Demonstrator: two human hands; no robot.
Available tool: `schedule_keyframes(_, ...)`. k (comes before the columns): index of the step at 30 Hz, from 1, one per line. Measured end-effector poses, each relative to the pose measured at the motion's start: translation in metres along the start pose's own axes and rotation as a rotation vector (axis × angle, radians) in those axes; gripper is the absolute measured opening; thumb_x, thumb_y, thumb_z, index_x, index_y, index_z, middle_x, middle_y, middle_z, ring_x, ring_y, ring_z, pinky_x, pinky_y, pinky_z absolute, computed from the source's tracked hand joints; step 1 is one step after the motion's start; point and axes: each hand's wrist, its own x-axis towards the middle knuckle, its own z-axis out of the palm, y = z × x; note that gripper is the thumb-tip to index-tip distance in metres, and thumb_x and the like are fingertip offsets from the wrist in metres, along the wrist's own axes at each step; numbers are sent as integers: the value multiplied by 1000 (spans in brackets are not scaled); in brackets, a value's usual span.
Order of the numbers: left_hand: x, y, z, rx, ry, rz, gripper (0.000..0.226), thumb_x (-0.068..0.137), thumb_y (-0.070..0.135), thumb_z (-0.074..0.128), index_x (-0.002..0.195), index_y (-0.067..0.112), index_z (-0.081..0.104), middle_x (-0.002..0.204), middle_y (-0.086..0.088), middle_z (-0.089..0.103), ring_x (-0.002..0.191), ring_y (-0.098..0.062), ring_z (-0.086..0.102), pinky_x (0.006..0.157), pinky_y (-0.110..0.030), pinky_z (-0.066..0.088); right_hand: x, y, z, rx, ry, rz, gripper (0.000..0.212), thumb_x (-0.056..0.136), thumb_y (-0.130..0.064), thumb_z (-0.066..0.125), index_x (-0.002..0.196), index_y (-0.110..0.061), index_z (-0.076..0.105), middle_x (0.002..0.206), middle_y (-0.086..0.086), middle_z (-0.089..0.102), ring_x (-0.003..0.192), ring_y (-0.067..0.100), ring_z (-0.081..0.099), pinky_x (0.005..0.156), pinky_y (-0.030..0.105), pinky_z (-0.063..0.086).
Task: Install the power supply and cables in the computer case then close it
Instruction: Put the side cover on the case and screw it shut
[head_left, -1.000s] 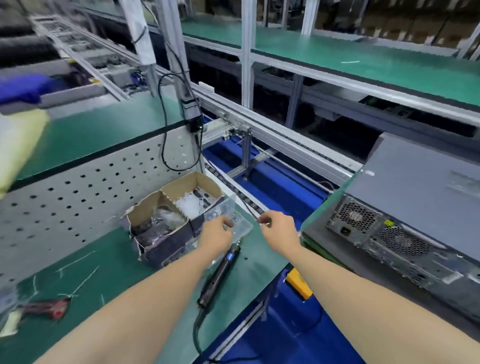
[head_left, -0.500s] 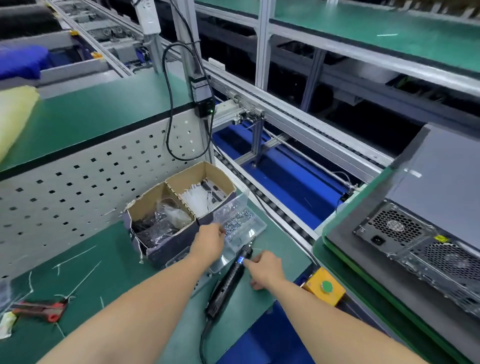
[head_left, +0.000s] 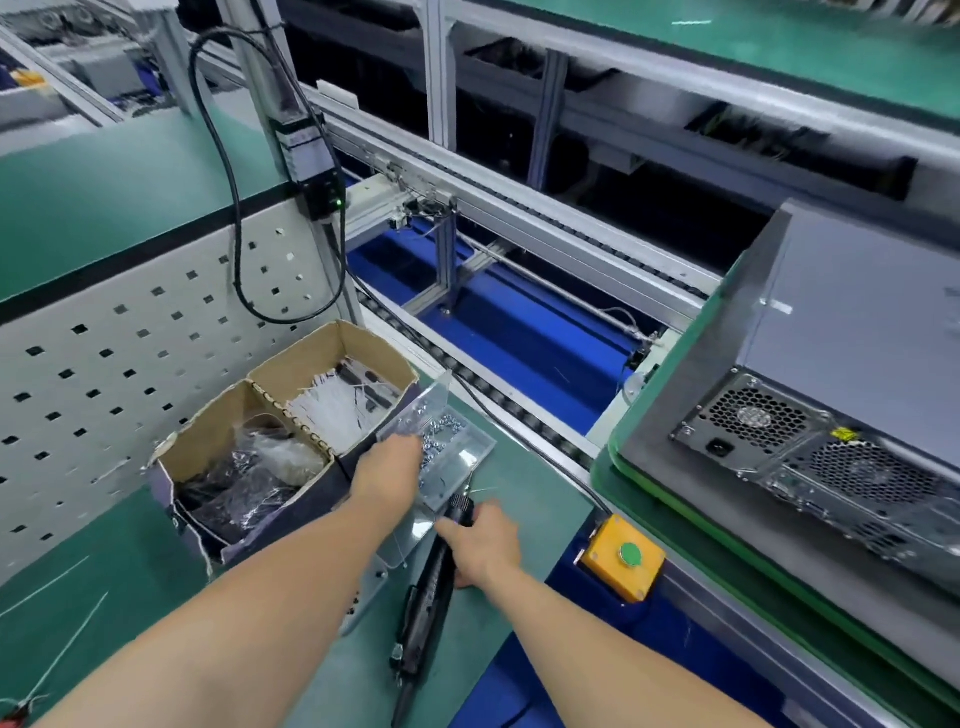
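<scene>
Left hand (head_left: 387, 473) is reaching down into the clear plastic tray (head_left: 480, 451) of little silver screws (head_left: 441, 428). I only get the back of the hand, with the fingertips tucked underneath, so I honestly can't tell if it's pinching a screw or just poking around in there.

Right hand (head_left: 485, 548) is down on the green bench (head_left: 130, 561) with its thumb hooked over the front end of the black electric screwdriver (head_left: 423, 597), and the rest of the hand wraps the other side, so it's gripping it. The screwdriver lies flat, tip pointing away toward the tray, and its cord trails back toward the person between the two forearms.

The computer case (head_left: 857, 338) sits well off to the right of the right hand, on a green-edged pallet (head_left: 649, 488). Its side panel is on and faces up, and its back end is turned this way. You can see the power supply (head_left: 753, 421) already sitting in the back corner, fan grille and socket showing.

Just right of the right hand there's a yellow button box (head_left: 602, 551) with a green button on top. Left of the left hand, touching the tray, is a beat-up cardboard box (head_left: 363, 348) split in two. The far half has white cable ties (head_left: 332, 410) and the near half has crumpled plastic bags (head_left: 249, 467).
</scene>
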Motion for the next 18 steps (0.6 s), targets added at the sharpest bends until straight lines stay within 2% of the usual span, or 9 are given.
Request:
schedule_keyframes(3,-1,-3,0,61,-16,51,20,91,-5,59,104,10,60,73,0,57,69,-24,59,61,-34,44,-8,6,-5,25,-42,-39,41,91,-41,66,116,-16,46,108,9,62,95,32,70,76,55,63)
schedule_keyframes(7,-2,-1,2,126,-10,70,29,90,-8,57,113,10,58,97,-6,70,87,-27,72,63,-35,49,-16,12,-16,36,-74,-109,33,94,-42,56,117,-21,45,102,2,62,92,27,66,84,55,61)
schedule_keyframes(9,-4,2,4,147,7,93,36,90,-9,58,121,9,56,110,-6,66,93,-27,72,72,-36,54,-19,14,-22,53,-79,-140,29,96,-41,52,119,-25,44,99,-1,61,88,24,64,86,53,61)
schedule_keyframes(12,-10,5,7,55,63,102,48,90,-9,59,134,6,45,134,-11,49,102,-26,69,77,-33,54,-22,19,-29,98,-77,-181,23,101,-38,46,120,-25,44,97,8,64,92,30,66,86,53,60)
schedule_keyframes(14,-16,9,6,-85,104,100,40,94,-6,57,131,1,45,133,-18,48,105,-31,65,83,-35,53,-24,21,-33,125,-66,-201,22,104,-39,42,118,-23,45,92,5,59,87,24,61,88,49,55)
schedule_keyframes(16,-20,13,3,-269,125,85,26,98,-2,53,123,-4,47,125,-24,50,107,-39,59,88,-41,50,-27,22,-37,169,-59,-181,23,105,-40,39,114,-21,48,92,3,58,88,23,58,97,50,54)
schedule_keyframes(17,-22,16,0,-335,132,68,23,99,0,54,120,-5,48,119,-25,52,106,-40,57,88,-42,49,-29,21,-39,223,-75,-143,24,104,-41,40,110,-20,50,94,5,58,89,27,60,95,53,55)
schedule_keyframes(18,-23,18,-2,-373,133,56,20,98,1,56,116,-5,49,111,-23,54,101,-38,57,84,-38,48,-31,20,-41,313,-103,-90,26,102,-42,42,107,-18,52,94,10,57,85,32,62,84,52,60)
